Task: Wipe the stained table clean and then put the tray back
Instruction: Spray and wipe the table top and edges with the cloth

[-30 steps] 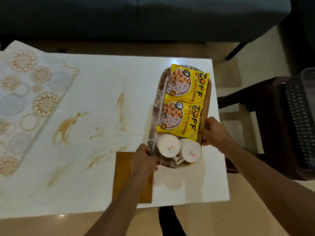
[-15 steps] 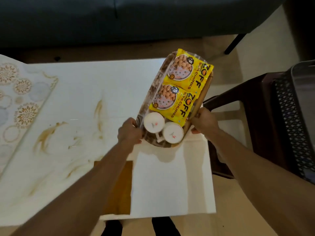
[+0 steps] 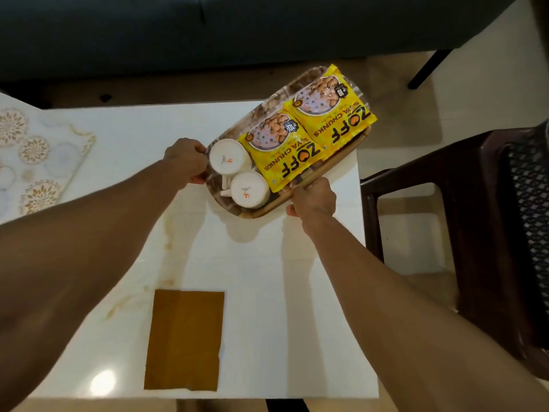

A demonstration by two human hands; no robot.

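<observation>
At the tabletop's (image 3: 267, 278) far left corner lies a patterned mat (image 3: 35, 156). Brown stains (image 3: 169, 230) streak the surface beside my left forearm, and a folded brown cloth (image 3: 184, 340) lies flat near the near edge. My left hand (image 3: 187, 160) curls its fingers round the tray's (image 3: 234, 208) left rim; my right hand (image 3: 313, 200) grips the wooden right rim. The tray sits angled at the far right corner, overhanging the edge, carrying two white cups (image 3: 237, 176) and two yellow snack packets (image 3: 315, 129). A dark chair (image 3: 463, 233) stands beyond the right edge.
</observation>
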